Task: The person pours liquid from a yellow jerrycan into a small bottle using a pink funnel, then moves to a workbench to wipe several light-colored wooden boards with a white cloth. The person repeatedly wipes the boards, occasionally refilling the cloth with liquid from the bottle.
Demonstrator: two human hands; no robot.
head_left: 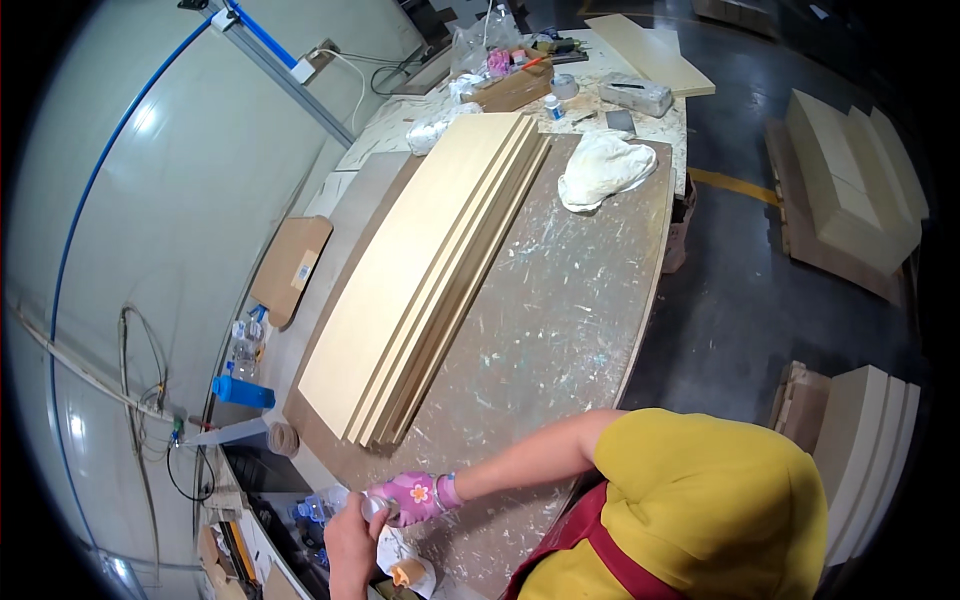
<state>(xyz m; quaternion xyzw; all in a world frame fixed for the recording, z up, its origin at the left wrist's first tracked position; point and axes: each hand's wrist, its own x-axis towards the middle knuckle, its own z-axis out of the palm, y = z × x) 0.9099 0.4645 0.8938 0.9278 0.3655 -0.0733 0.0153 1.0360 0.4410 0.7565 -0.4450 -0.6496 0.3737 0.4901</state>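
Observation:
My right hand wears a pink flowered glove and reaches left across the near end of the paint-spattered workbench. It is closed around a small clear bottle. My bare left hand comes up from the lower edge and grips the same bottle at its top end. Both hands meet over the bench's near left corner. A stack of long pale wooden boards lies lengthwise on the bench, just beyond my hands. My yellow shirt and red apron fill the lower right.
A crumpled white cloth lies at the far right of the bench, with tools, bags and a tape roll behind it. A blue bottle, water bottles and cardboard sit along the left wall. Board stacks stand on the floor.

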